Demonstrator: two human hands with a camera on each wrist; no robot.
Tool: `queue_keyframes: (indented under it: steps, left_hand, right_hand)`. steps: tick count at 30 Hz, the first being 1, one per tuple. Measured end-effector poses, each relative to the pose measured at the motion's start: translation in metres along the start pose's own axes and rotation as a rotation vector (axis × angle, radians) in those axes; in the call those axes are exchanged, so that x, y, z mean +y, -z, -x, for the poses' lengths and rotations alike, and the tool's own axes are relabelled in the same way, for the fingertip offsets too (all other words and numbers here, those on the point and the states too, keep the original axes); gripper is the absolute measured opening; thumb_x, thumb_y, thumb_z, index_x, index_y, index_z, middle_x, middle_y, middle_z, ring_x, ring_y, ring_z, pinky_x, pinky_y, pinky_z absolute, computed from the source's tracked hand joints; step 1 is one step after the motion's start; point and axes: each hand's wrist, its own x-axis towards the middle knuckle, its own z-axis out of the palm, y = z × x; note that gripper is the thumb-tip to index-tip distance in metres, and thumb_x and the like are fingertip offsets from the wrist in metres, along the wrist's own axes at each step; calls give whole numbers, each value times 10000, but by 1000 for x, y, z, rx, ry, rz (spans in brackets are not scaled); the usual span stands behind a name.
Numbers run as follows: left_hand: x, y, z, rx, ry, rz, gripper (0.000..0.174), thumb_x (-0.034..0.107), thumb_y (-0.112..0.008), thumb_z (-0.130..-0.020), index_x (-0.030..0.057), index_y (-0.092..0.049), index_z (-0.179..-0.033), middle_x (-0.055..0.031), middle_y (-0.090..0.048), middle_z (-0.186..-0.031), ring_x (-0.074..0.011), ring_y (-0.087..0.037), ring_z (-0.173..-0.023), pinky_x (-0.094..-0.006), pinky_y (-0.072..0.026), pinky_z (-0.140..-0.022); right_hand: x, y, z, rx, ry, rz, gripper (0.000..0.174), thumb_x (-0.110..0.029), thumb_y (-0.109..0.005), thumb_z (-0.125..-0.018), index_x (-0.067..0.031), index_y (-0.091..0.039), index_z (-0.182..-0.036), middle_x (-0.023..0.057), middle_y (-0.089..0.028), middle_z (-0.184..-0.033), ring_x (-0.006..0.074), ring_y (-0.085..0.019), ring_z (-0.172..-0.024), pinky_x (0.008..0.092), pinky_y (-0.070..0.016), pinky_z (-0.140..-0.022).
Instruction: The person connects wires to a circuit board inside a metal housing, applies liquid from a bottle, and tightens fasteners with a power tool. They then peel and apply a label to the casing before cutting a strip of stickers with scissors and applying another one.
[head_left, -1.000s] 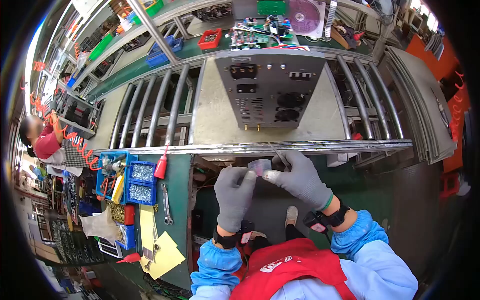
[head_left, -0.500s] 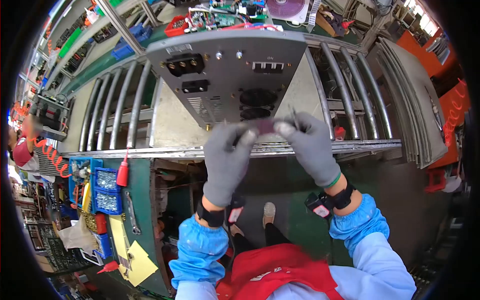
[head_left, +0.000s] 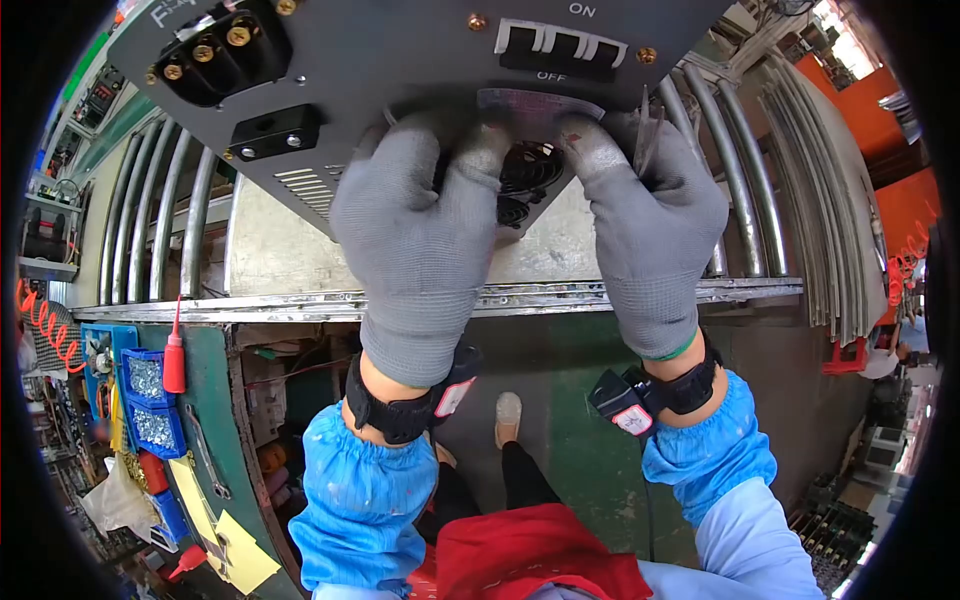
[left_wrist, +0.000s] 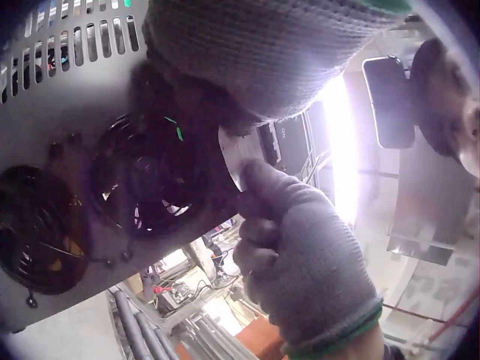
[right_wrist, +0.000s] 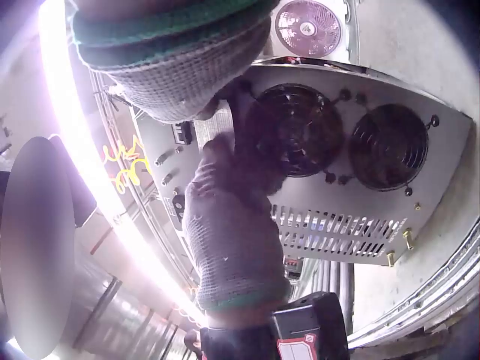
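Observation:
A translucent curved strip [head_left: 540, 108] spans both gloved hands against the grey metal panel [head_left: 400, 70], between the ON/OFF switches and the round fans. My left hand [head_left: 420, 240] pinches its left end. My right hand [head_left: 655, 225] pinches the other end and also keeps a thin pointed metal tool [head_left: 646, 135] among its fingers. In the left wrist view the strip [left_wrist: 238, 154] shows pale beside a fan [left_wrist: 150, 172]. The right wrist view has the strip [right_wrist: 215, 127] at the left hand's fingertips. Its contact with the panel is partly hidden by fingers.
Metal rollers [head_left: 150, 215] lie left of the panel, with more on the right. The rail edge [head_left: 540, 297] runs in front. On the green side bench are a red bottle [head_left: 174, 360], blue screw bins [head_left: 155, 428] and a wrench [head_left: 207, 455]. Stacked sheets [head_left: 820, 200] stand at right.
Both hands have moved forward with the strip, from over the near rail up to the panel. The head view has come closer, so the panel looks much larger.

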Motion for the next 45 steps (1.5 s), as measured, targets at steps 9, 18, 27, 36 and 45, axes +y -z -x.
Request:
queue_keyframes:
  steps: [9,18,27,36,45]
  left_hand:
    - [1,-13,5,90,87,130,153,166,-771,-852,52,-724,-942,-161,-680,-870,-332,-663,-762,-379,-512,-659]
    - [4,-14,3,90,53,47,196,158,-762,-897,-7,-708,-988,-68,-710,-841,-104,-600,-738,-260,-483,-687]
    - [19,-11,10,137,478,419,313,168,-729,-878,5,-634,-1128,-110,-701,-997,-161,-628,-867,-324,-500,-818]
    - [23,-35,19,-82,562,1210,207,13,-567,-927,-25,-641,-1118,-135,-720,-958,-213,-714,-813,-293,-557,-705]
    - [31,-58,43,-110,686,1204,266,195,-515,-987,7,-677,-892,-79,-692,-790,-134,-606,-618,-266,-466,-556]
  right_hand:
    - [12,-7,0,69,107,28,197,-131,-797,-832,38,-704,-869,77,-585,-701,136,-524,-620,302,-438,-579]
    - [1,-8,2,64,16,50,191,-118,-794,-833,32,-697,-899,79,-609,-750,130,-540,-642,297,-453,-593]
    - [-15,-1,4,-12,-137,57,199,-102,-774,-860,28,-684,-982,45,-617,-775,93,-562,-691,274,-470,-620]
    - [-3,22,-6,-141,-440,-288,345,-112,-594,-945,48,-617,-1250,-10,-593,-813,8,-428,-577,185,-329,-491]
    - [19,74,10,-506,-570,-80,387,-138,-532,-899,73,-639,-1206,16,-589,-911,63,-479,-740,236,-398,-644]
